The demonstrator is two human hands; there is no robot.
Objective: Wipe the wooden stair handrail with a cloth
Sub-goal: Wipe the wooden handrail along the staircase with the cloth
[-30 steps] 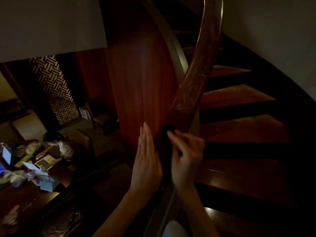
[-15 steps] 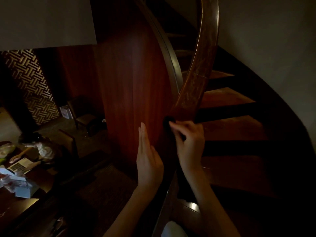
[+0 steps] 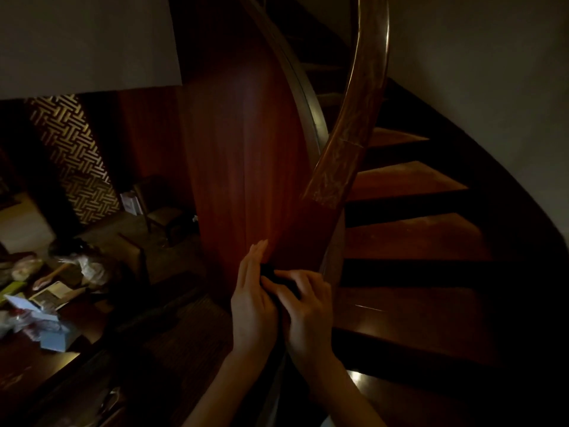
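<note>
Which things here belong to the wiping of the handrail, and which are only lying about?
For the job: wooden handrail; dark cloth, gripped by the right hand; left hand, fingers straight, beside it.
Lying about: laptop, blue box and chair downstairs; stair treads.

Head cam pitched down-forward: handrail [image 3: 345, 155] runs 6 to 12 o'clock; left hand [image 3: 252, 306], right hand [image 3: 308, 312] close at 6; lower room [image 3: 101, 235] at 8.
</note>
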